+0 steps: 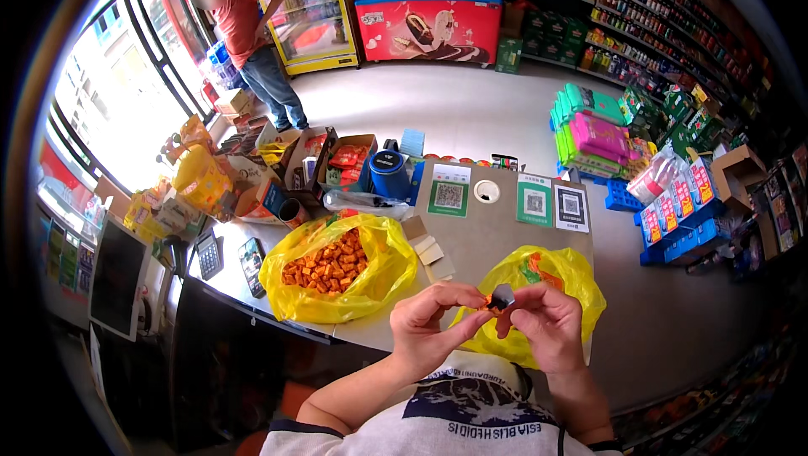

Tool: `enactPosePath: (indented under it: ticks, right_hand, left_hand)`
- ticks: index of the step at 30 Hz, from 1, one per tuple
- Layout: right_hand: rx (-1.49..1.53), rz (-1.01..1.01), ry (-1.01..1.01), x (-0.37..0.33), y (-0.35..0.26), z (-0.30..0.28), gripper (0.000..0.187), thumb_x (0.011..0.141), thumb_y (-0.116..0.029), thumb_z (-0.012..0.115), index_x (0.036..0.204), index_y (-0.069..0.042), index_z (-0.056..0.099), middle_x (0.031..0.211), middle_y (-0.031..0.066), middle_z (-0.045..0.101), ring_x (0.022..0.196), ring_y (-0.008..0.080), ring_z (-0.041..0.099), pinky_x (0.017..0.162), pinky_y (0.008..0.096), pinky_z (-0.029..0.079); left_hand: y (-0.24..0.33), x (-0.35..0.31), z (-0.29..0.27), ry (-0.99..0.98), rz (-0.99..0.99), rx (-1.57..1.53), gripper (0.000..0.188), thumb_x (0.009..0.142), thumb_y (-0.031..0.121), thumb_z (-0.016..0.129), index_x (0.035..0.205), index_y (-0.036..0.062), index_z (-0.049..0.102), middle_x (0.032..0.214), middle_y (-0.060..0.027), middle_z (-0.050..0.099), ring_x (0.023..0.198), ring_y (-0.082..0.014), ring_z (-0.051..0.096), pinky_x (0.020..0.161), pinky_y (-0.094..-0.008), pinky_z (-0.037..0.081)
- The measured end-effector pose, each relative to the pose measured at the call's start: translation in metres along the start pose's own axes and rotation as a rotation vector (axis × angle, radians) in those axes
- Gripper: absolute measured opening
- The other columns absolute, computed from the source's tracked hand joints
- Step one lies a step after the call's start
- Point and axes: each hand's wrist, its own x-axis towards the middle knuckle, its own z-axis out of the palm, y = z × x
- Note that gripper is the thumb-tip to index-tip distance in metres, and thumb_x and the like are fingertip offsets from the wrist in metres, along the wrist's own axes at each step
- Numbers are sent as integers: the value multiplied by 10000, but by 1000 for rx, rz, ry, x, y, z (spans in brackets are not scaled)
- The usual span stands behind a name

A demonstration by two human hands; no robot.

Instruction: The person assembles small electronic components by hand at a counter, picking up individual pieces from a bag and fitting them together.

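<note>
Both my hands are raised over the near edge of the counter, thumbs and fingertips pinched on a small orange snack wrapper [502,298] with a grey, silvery inside showing. My left hand [434,322] grips its orange end. My right hand [547,322] pinches the other side. Behind and below them lies a yellow plastic bag [581,294] with orange and green packaging inside. To the left, another yellow plastic bag [391,258] stands wide, holding many small orange-brown pieces [330,266]; whether they are wrapped I cannot tell.
On the counter [471,237] are a phone [251,266], a calculator [209,256], a blue canister [389,171], code cards [449,191] and torn cardboard [429,251]. Snack boxes [347,161] line the far left. Beyond, a person [244,26] stands near a red chest freezer [429,26].
</note>
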Motion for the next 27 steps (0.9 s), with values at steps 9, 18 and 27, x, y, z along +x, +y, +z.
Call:
enactPosePath:
  ticks: [9, 18, 27]
  right_hand:
    - [80, 21, 64, 0, 3, 0, 126, 781, 26, 627, 901, 48, 597, 757, 140, 633, 604, 179, 610, 561, 278, 515]
    - [44, 71, 95, 1, -3, 7, 123, 766, 43, 598, 890, 41, 602, 795, 121, 631, 605, 155, 597, 525, 253, 504]
    - [-20, 43, 76, 2, -3, 9, 95, 790, 2, 613, 876, 32, 589, 775, 88, 621, 603, 115, 583, 548, 224, 495]
  left_hand:
    - [3, 1, 5, -17, 36, 33, 169, 703, -103, 659, 855, -59, 602, 877, -153, 623, 842, -212, 599, 740, -298, 482]
    - [7, 2, 4, -16, 64, 122, 172, 692, -104, 663, 850, -47, 626, 862, -156, 631, 824, -200, 604, 707, -278, 485]
    - [2, 3, 2, -38, 44, 98, 190, 692, -92, 671, 867, -33, 628, 883, -146, 628, 818, -192, 600, 717, -276, 477]
